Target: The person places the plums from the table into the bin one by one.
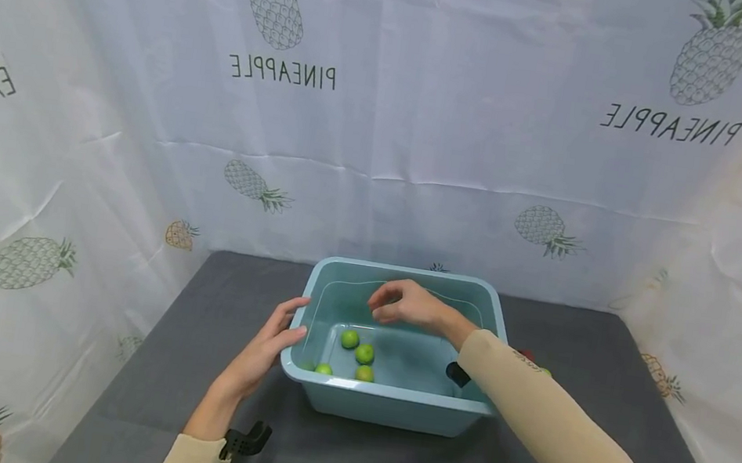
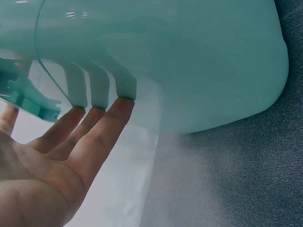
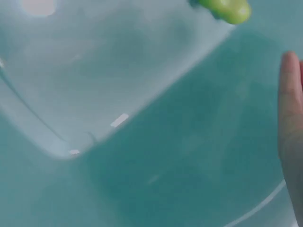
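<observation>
A light blue plastic basin [image 1: 382, 407] stands on the dark table. Several small round green fruits, like limes [image 1: 364, 354], lie on its floor toward the left. My left hand [image 1: 264, 347] is at the basin's left side; the left wrist view shows straight fingertips [image 2: 125, 100] touching the outer wall. Above the inside of the basin hangs my right hand [image 1: 412, 304], fingers bent loosely downward, with nothing visible in them. Only the edge of that hand [image 3: 291, 104] shows in the right wrist view, apart from the green fruit [image 3: 229, 9].
Partly hidden behind the right sleeve [image 1: 545, 414], a small red thing [image 1: 526, 355] and a bit of something green [image 1: 546, 371] show right of the basin. A pale curtain [image 1: 420, 135] with pineapple prints surrounds the dark tabletop [image 1: 157, 383].
</observation>
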The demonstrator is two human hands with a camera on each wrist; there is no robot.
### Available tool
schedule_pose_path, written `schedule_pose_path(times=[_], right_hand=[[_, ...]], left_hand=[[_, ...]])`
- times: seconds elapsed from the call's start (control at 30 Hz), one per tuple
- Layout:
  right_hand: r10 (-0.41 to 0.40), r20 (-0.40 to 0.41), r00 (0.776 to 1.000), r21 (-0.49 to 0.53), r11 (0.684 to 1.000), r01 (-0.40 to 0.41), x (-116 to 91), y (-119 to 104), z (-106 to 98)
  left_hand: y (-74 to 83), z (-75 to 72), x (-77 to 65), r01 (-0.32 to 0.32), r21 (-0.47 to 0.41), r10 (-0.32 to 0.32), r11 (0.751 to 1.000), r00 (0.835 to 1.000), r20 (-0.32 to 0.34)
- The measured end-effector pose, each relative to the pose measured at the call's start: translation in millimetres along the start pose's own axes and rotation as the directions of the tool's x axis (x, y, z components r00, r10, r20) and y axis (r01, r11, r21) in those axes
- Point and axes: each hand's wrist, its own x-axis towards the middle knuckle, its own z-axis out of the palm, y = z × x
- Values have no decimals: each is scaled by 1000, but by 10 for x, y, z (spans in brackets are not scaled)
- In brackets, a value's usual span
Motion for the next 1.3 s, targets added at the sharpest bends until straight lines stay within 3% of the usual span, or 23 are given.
schedule_pose_path(times=[0.27, 0.6, 0.9, 1.07, 1.3], right_hand=[[-36, 3, 999, -9, 999, 36, -52, -230, -37], [-190, -120, 974, 12, 981, 193, -326, -628, -232], [-208, -224, 952, 10, 976, 216, -648, -881, -308], [-226, -290, 930, -5, 972, 235, -834, -940, -329], [-268, -416, 869, -58, 961, 269, -1129, -971, -337]], left_hand=[[4, -17, -1, -1, -1, 1, 1000, 1000, 1], [-3, -32, 1, -23, -19, 24, 1000, 999, 34], [-5, -37, -4, -27, -14, 27, 1000, 999, 27], [-21, -29, 2, -25, -9, 25, 1000, 999, 27], [-21, -14, 7, -22, -12, 23, 1000, 999, 26]])
